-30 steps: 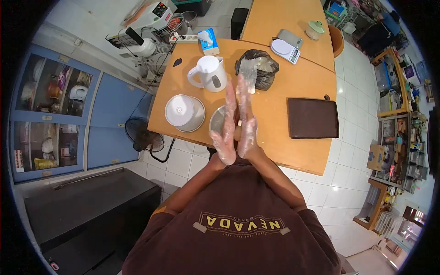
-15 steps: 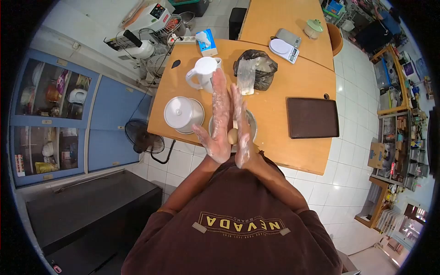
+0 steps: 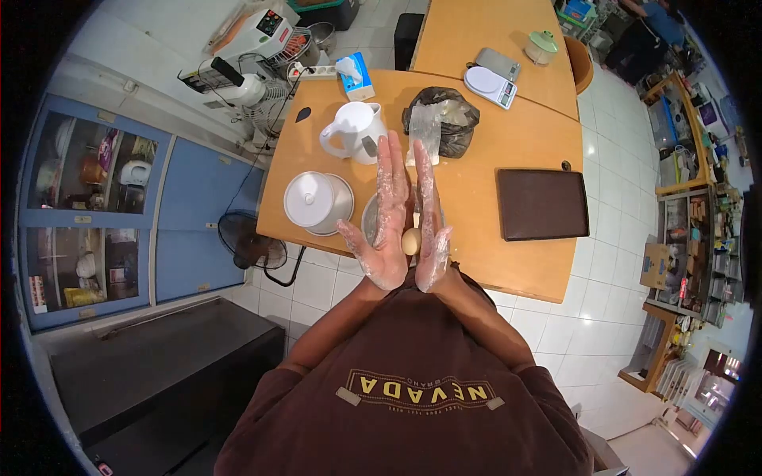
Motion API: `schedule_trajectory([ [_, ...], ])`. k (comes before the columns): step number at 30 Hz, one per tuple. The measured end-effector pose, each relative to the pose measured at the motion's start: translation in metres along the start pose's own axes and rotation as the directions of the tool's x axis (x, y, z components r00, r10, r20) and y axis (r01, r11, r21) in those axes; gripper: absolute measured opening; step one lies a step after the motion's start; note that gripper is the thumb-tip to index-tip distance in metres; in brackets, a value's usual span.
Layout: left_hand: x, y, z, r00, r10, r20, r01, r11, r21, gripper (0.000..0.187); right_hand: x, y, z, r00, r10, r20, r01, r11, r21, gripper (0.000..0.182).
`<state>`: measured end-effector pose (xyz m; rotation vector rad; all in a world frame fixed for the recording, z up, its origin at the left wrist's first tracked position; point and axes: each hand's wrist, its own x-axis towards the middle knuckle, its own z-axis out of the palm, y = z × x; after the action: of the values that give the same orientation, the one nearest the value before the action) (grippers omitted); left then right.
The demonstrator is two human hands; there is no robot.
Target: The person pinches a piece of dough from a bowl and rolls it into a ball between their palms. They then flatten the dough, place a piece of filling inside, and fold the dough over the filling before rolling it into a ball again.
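Observation:
A small tan dough ball (image 3: pixel 411 241) sits between the palms of my two raised hands. My left hand (image 3: pixel 386 218), dusted with white flour, has its fingers stretched out, the thumb apart. Facing it, my right hand (image 3: pixel 430 226) is also floury and extended, its palm beside the ball. Below the hands, a metal bowl (image 3: pixel 370 218) is partly hidden. Left of them stand a white lidded container (image 3: pixel 310 199) and a white jug (image 3: pixel 359 123). A black plastic bag (image 3: pixel 458 143) and a clear bag (image 3: pixel 425 127) lie beyond the fingertips.
On the wooden table (image 3: pixel 468 198), a dark tray (image 3: pixel 543 204) lies at the right. A white scale (image 3: pixel 490 86) and a tissue box (image 3: pixel 355 76) are farther back. A fan (image 3: pixel 252 239) stands left of the table. Another person (image 3: pixel 647 36) is at the far right.
Both hands have turned so that more of the palms shows, and the fingers have spread slightly. The ball has shifted a little right. The distant person has moved.

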<state>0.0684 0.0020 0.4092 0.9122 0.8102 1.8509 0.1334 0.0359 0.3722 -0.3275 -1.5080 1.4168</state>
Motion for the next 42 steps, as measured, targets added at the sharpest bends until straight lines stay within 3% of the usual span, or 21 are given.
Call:
schedule_trajectory([
  [3,0.000,0.000,0.006,1.000,-0.016,-0.008,0.015,0.996,-0.091,0.122,0.003,0.005,0.001,0.998,-0.055,-0.013,0.055,0.998,-0.021,0.102],
  [5,0.005,0.002,0.005,1.000,-0.014,-0.023,0.011,0.990,-0.137,0.122,-0.005,0.012,-0.009,0.999,-0.030,0.046,0.037,0.986,-0.163,0.098],
  [8,0.004,0.006,0.005,0.999,-0.041,-0.020,0.040,0.998,-0.057,0.122,-0.005,0.001,-0.008,0.997,0.017,0.071,-0.005,0.986,-0.165,0.095],
  [12,-0.001,0.001,0.001,0.998,-0.043,0.044,0.042,0.999,0.031,0.120,0.011,-0.008,0.000,0.997,0.038,-0.064,-0.045,0.992,-0.114,0.101],
  [17,0.005,0.004,0.002,0.999,-0.018,-0.043,0.020,0.999,0.049,0.116,-0.001,-0.005,-0.002,0.996,-0.033,0.077,0.052,0.965,-0.259,0.103],
  [18,0.000,0.001,0.000,0.999,-0.035,-0.031,0.039,0.993,0.108,0.116,0.001,-0.009,-0.002,0.995,-0.013,0.096,0.038,0.964,-0.265,0.104],
  [21,-0.010,-0.008,-0.007,0.998,-0.067,0.020,0.059,0.960,0.273,0.116,0.016,-0.001,-0.005,0.988,-0.152,0.042,0.157,0.972,-0.176,0.102],
  [24,0.005,-0.002,-0.002,0.999,0.027,0.034,-0.031,0.995,0.099,0.115,0.013,-0.004,-0.002,0.990,-0.130,0.053,0.139,0.969,-0.206,0.103],
  [26,0.008,0.001,-0.001,0.999,0.027,-0.042,-0.023,0.996,0.089,0.115,0.000,-0.013,0.003,0.995,0.037,0.093,-0.018,0.979,-0.201,0.104],
  [27,0.007,0.003,-0.001,0.996,0.024,-0.082,-0.017,0.996,0.085,0.115,0.001,-0.016,0.006,0.995,-0.012,0.103,0.034,0.978,-0.206,0.104],
  [30,0.007,0.003,-0.004,1.000,0.011,0.001,-0.011,0.977,0.213,0.117,0.008,-0.007,0.001,0.995,-0.054,0.087,0.072,0.974,-0.217,0.103],
  [32,0.008,0.005,-0.003,1.000,-0.006,-0.030,0.011,0.986,0.167,0.117,0.009,-0.003,0.001,0.992,-0.110,0.062,0.122,0.963,-0.240,0.103],
  [34,0.010,0.009,-0.003,0.998,-0.022,-0.060,0.029,0.992,0.122,0.117,0.001,-0.007,0.006,0.998,0.010,0.063,0.005,0.972,-0.233,0.103],
  [35,0.009,0.009,-0.003,0.997,-0.033,-0.075,0.042,0.992,0.120,0.117,-0.003,-0.007,0.007,0.990,-0.070,0.122,0.099,0.962,-0.253,0.104],
  [38,0.002,-0.002,-0.005,0.991,-0.069,-0.112,0.071,0.997,0.017,0.118,0.009,-0.020,0.008,0.986,-0.085,0.147,0.119,0.963,-0.243,0.105],
  [39,0.003,-0.004,-0.007,0.996,-0.059,-0.064,0.064,0.994,0.085,0.119,0.018,-0.024,0.006,0.994,-0.041,0.104,0.065,0.969,-0.239,0.105],
  [42,0.007,-0.001,-0.013,0.999,-0.038,0.018,0.033,0.976,0.217,0.120,0.013,0.013,0.001,0.989,-0.136,0.050,0.145,0.950,-0.276,0.102],
])
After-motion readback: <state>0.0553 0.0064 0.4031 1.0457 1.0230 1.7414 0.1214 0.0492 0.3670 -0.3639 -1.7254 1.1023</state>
